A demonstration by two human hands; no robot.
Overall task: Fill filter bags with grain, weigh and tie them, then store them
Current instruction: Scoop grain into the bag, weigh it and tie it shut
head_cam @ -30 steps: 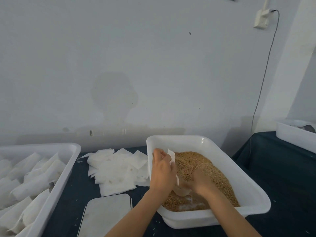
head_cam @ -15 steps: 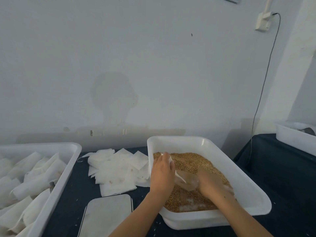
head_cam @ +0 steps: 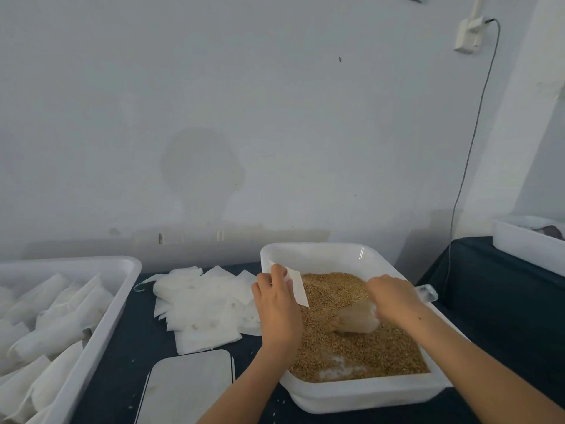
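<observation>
right hand [head_cam: 394,296]: swung from beside the left fingers toward the tub's far right | clear scoop [head_cam: 357,316]: drawn through grain [head_cam: 360,350], now below right fingers | filter bag [head_cam: 298,286]: lifted higher in left hand [head_cam: 276,304]

A flat white filter bag [head_cam: 296,284] stands tilted over golden grain [head_cam: 360,350] heaped in a white tub [head_cam: 318,255].

A dark-covered table [head_cam: 110,377] carries two white tubs [head_cam: 360,396] [head_cam: 91,341], loose filter bags [head_cam: 208,310] and a scale [head_cam: 189,390].
</observation>
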